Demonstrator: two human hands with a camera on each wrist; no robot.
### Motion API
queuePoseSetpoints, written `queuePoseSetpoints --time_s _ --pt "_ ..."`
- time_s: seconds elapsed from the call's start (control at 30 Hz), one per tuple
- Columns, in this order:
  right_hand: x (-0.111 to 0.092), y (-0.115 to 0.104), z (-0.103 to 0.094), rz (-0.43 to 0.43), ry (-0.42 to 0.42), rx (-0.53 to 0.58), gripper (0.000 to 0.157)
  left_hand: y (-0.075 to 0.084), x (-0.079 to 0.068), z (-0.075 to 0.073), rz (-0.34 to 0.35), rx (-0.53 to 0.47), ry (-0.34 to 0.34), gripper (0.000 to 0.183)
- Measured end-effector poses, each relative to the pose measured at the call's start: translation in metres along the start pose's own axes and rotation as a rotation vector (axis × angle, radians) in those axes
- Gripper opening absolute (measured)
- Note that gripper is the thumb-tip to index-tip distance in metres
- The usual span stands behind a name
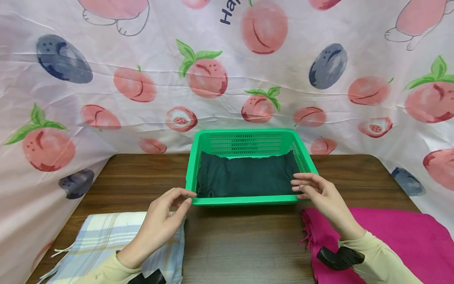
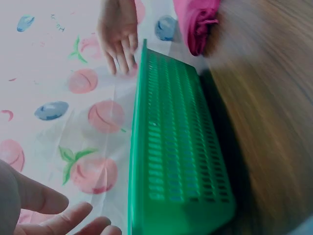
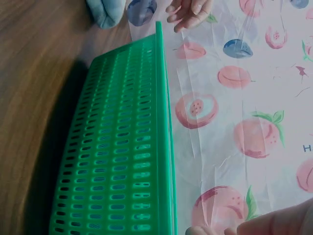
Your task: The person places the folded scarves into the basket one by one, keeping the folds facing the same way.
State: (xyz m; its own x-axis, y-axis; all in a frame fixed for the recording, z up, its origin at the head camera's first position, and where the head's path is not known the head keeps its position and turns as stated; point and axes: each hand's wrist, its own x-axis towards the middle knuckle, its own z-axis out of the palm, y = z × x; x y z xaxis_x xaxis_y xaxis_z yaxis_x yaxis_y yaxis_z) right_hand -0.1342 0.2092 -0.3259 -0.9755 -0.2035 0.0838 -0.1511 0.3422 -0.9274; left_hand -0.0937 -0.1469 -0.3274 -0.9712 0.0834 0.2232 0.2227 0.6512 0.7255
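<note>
A green plastic basket (image 1: 244,200) with slotted walls stands on the table, a folded dark cloth (image 1: 248,176) lying across its inside. My left hand (image 1: 164,217) is at the basket's front left corner, fingers loosely bent and thumb apart from them. At the front right corner, my right hand (image 1: 325,198) hovers with relaxed fingers over the rim. Both wrist views show the fingers above the rim, with nothing gripped: the left fingers (image 2: 73,218) at lower left, the right fingers (image 3: 274,223) at lower right.
Left of the basket's front lies a folded blue-and-white plaid cloth (image 1: 106,232) with fringe. A folded magenta cloth (image 1: 397,240) lies at the right, under my right forearm. The brown wooden table (image 1: 244,244) backs onto a fruit-printed curtain (image 1: 227,106).
</note>
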Motion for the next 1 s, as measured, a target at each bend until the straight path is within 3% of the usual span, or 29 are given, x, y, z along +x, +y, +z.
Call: queuePoseSetpoints --time_s 0.5,0.6,0.73,0.83,1.0 --pt "-0.039 0.011 0.006 -0.046 0.011 0.004 0.024 -0.029 -0.037 -0.019 0.004 0.109 0.026 0.012" --pt "-0.047 0.015 0.011 -0.036 -0.013 0.011 0.023 -0.039 -0.046 -0.024 -0.050 0.149 0.005 0.008" --pt "-0.057 0.021 0.018 0.000 -0.046 0.027 0.022 -0.057 -0.057 -0.035 -0.179 0.227 -0.045 0.007" --pt "-0.061 0.027 0.025 0.013 -0.069 0.038 0.021 -0.072 -0.062 -0.045 -0.219 0.276 -0.072 0.010" --pt "-0.065 0.039 0.039 0.001 -0.178 0.077 0.024 -0.098 -0.068 -0.069 -0.278 0.357 -0.140 0.033"
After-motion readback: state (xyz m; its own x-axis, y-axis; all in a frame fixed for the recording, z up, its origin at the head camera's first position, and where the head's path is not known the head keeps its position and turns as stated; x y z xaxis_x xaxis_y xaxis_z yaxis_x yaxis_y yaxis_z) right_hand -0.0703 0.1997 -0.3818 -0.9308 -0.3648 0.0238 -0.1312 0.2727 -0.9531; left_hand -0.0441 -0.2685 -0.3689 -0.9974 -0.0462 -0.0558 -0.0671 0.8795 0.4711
